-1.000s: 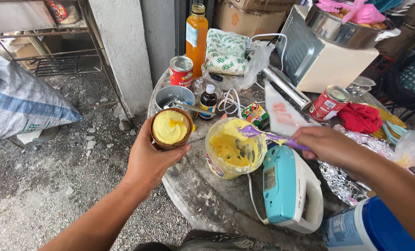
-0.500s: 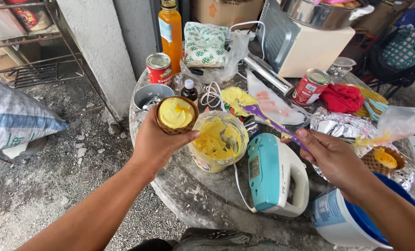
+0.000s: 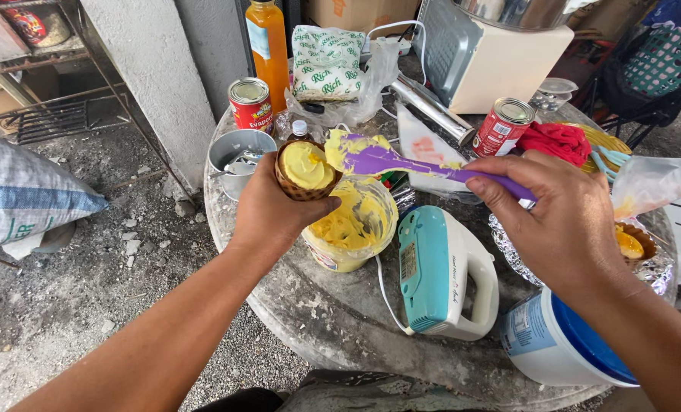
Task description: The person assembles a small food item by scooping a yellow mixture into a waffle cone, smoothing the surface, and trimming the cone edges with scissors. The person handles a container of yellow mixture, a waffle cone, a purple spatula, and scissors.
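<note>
At centre frame, above a round grey stone table, I see the left hand with fingers wrapped around a small brown fluted cup of yellow batter. Right of it, the right hand pinches a purple spatula, its batter-smeared blade beside the cup, over a clear plastic tub of batter. Below lies a teal-and-white hand mixer.

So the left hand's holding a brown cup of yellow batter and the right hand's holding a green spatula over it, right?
Not quite. In the head view the spatula in the right hand is purple, smeared with yellow batter, not green. The left hand does hold the brown cup of yellow batter.
</note>
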